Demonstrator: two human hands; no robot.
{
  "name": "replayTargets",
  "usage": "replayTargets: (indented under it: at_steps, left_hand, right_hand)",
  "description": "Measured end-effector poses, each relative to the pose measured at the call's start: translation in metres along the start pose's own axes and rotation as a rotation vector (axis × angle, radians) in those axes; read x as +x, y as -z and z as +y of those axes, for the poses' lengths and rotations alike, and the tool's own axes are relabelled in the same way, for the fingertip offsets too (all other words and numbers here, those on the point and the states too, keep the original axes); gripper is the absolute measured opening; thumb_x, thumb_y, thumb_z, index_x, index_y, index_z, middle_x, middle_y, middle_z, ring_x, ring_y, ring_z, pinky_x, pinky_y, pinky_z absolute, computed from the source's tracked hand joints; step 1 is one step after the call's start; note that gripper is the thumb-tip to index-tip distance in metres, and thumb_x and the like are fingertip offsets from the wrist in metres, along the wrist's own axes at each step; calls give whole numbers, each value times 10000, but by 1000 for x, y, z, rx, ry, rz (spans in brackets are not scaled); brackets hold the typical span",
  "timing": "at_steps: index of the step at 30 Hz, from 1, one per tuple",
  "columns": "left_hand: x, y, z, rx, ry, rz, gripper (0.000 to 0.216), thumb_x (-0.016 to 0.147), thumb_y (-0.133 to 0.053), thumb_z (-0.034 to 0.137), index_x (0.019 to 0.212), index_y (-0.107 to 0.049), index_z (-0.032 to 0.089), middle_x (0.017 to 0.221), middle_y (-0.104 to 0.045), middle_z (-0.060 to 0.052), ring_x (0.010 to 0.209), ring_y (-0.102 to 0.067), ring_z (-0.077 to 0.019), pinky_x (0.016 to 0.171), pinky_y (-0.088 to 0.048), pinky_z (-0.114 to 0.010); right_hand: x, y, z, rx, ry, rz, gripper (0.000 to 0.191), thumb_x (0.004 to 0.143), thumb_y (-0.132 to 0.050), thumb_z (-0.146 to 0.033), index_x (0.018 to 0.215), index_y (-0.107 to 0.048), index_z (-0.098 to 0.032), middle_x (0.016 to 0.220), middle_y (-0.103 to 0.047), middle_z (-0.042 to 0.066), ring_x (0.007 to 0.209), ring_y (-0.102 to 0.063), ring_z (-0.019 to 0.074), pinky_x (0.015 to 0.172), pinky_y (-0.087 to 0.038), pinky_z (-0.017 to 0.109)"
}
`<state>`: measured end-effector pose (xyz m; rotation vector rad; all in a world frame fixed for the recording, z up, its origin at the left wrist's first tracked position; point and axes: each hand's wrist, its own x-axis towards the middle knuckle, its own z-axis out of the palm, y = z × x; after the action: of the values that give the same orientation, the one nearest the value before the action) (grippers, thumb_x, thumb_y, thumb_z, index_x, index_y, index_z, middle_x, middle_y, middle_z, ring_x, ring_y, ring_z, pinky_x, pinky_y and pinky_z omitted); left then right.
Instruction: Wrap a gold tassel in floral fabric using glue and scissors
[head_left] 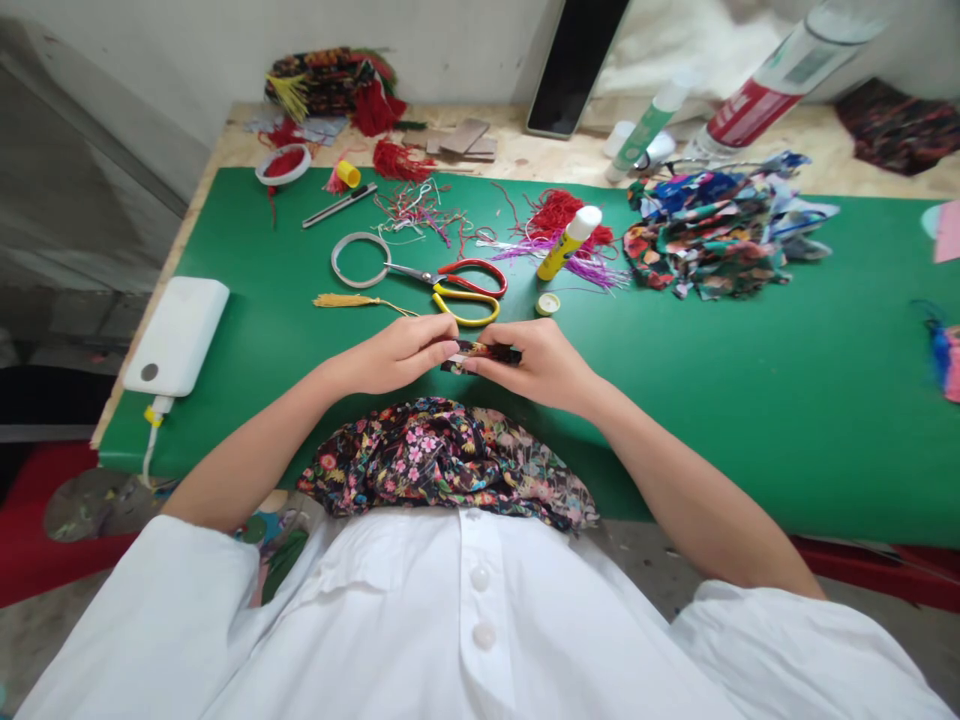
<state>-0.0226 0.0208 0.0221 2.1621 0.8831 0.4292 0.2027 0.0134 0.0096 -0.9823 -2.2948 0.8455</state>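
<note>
My left hand (401, 352) and my right hand (544, 362) meet over the green mat (750, 380), both pinching a small dark patterned piece of fabric (486, 353) between their fingertips. The fingers of both hands are closed on it. A bundle of dark floral cloth (450, 460) lies just below my hands at the mat's near edge. Just beyond my fingers lie scissors with red and yellow handles (457, 288).
A glue stick (570, 242) and its cap (547, 304) lie by red and purple threads (559, 215). A yellow tassel (349, 300), a clear ring (360, 260), a white power bank (178, 335) and a heap of colourful fabric scraps (712, 235) are on the mat.
</note>
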Motion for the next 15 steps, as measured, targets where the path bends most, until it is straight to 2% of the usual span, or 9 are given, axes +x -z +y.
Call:
replayTargets:
  at_steps: [4, 10, 15]
  left_hand:
    - [1, -2, -4, -20, -34, -50, 442, 1002, -317, 504, 711, -433, 192, 671, -511, 8, 634, -472, -125, 643, -367, -248]
    - [2, -10, -10, -30, -93, -104, 457, 995, -343, 455, 694, -529, 167, 620, -541, 3, 578, -501, -114, 587, -367, -230]
    - [5, -17, -14, 46, -154, 15, 402, 966, -399, 391, 627, -453, 183, 519, -428, 36, 490, -414, -94, 521, -290, -234]
  right_hand:
    - [1, 2, -2, 111, -8, -10, 337, 926, -619, -410, 711, -617, -150, 596, -543, -26, 546, -421, 85, 563, -298, 234]
    - [1, 1, -1, 171, -46, -4, 376, 929, -605, -439, 692, -591, -147, 579, -474, -36, 562, -376, 87, 566, -278, 243]
    - [1, -1, -1, 180, -81, 14, 427, 935, -585, -502, 691, -572, -152, 587, -457, -34, 574, -366, 93, 564, -262, 247]
